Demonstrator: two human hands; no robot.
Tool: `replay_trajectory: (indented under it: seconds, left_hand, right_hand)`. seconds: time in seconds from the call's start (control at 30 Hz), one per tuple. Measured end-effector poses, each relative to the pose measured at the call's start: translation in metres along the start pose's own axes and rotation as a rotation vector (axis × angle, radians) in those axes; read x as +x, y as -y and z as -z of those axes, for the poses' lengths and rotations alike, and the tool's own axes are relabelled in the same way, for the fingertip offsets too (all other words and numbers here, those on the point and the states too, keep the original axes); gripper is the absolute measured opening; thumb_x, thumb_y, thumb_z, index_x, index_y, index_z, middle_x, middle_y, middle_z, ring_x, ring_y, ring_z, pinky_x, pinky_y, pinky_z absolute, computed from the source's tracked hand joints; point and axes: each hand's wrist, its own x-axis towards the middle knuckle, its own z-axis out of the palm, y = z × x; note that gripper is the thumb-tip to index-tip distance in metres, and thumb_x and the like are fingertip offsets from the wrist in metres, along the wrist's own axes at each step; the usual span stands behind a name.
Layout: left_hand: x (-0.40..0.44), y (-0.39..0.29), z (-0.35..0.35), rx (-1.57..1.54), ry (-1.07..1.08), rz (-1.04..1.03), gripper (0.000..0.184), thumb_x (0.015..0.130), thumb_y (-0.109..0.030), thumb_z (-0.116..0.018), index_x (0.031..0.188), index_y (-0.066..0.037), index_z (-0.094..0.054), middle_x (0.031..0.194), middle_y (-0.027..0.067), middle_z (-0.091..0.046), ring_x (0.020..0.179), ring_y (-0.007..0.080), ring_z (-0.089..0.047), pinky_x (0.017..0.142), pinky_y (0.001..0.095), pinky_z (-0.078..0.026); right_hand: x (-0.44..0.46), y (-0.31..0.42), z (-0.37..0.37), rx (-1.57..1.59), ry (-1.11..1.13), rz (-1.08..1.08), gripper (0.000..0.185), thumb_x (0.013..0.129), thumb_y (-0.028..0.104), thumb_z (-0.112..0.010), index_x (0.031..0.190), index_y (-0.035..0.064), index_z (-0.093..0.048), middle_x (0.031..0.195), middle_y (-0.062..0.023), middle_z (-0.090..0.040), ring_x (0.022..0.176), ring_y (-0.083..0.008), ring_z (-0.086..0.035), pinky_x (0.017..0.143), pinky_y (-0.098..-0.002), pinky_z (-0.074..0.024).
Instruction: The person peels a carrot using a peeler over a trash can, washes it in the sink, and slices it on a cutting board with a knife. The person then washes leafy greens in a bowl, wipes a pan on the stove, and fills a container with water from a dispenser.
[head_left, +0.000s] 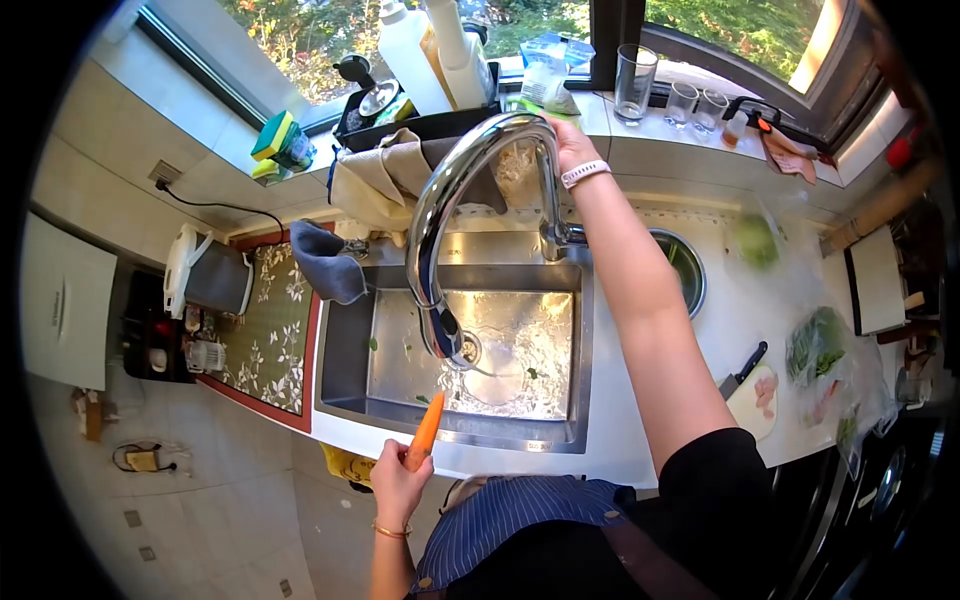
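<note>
Nearest, lower centre of frame: left hand (pixel 402 482) closed round the lower, thicker end of the carrot (pixel 426 430). Carrot tilts up and right, tip over the near edge of the sink (pixel 583 400). Should handle as light and stiff, no flex to allow for; tough skin, though the thin tip could snap if levered. Likely slick if wet, and the basin looks wet, so wrap the fingers round the thick end, don't pinch the taper. Current hold looks about right: tip and upper length exposed.

Mid-frame: chrome faucet (pixel 428 215) arches over the basin, spout above the carrot tip, not touching it.

Farthest, upper centre: right hand (pixel 572 147) behind the faucet arch, well apart from the left. Fingers mostly hidden; can't tell if they grip anything. Clear bag (pixel 548 85) just beyond it.
</note>
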Motion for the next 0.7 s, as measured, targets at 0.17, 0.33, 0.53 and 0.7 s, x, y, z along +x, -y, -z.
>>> replay_trajectory:
  seconds: [0.17, 0.33, 0.53, 0.7]
  left_hand:
    - [-0.006, 0.007, -0.001, -0.016, -0.012, 0.048, 0.035, 0.066, -0.023, -0.075, 0.082, -0.002, -0.052, 0.073, 0.0143, -0.061, 0.066, 0.0298, -0.06, 0.061, 0.0353, -0.048]
    - [0.012, -0.003, -0.007, -0.069, -0.036, -0.087, 0.032, 0.067, -0.02, -0.074, 0.083, -0.003, -0.052, 0.073, 0.0142, -0.06, 0.066, 0.0308, -0.06, 0.06, 0.0344, -0.047]
    - [0.03, -0.041, -0.007, -0.08, -0.04, -0.215, 0.03, 0.067, -0.018, -0.074, 0.083, -0.003, -0.053, 0.073, 0.0134, -0.061, 0.066, 0.0311, -0.06, 0.058, 0.0361, -0.047]
    - [0.025, -0.032, -0.01, -0.058, -0.036, -0.225, 0.03, 0.066, -0.017, -0.074, 0.082, -0.004, -0.053, 0.072, 0.0129, -0.06, 0.065, 0.0311, -0.06, 0.058, 0.037, -0.047]
  right_hand:
    - [-0.051, 0.002, 0.023, -0.094, -0.121, -0.067, 0.015, 0.084, 0.001, -0.059, 0.097, -0.0024, -0.055, 0.086, -0.0096, -0.062, 0.068, -0.0146, -0.06, 0.06, -0.0226, -0.0547]
    - [-0.14, -0.008, 0.067, -0.483, -0.196, 0.212, 0.011, 0.082, 0.013, -0.065, 0.084, 0.0023, -0.061, 0.068, -0.0002, -0.059, 0.051, -0.0041, -0.048, 0.041, -0.0176, -0.0349]
    - [-0.231, -0.076, 0.12, -0.962, -0.501, 0.35, 0.029, 0.088, 0.026, -0.06, 0.078, -0.0009, -0.063, 0.065, -0.0039, -0.061, 0.056, -0.0096, -0.055, 0.049, -0.0208, -0.0427]
    - [-0.19, -0.031, 0.15, -1.193, -0.561, 0.694, 0.036, 0.086, 0.022, -0.059, 0.105, -0.008, -0.052, 0.102, -0.019, -0.061, 0.092, -0.0238, -0.06, 0.082, -0.0318, -0.0465]
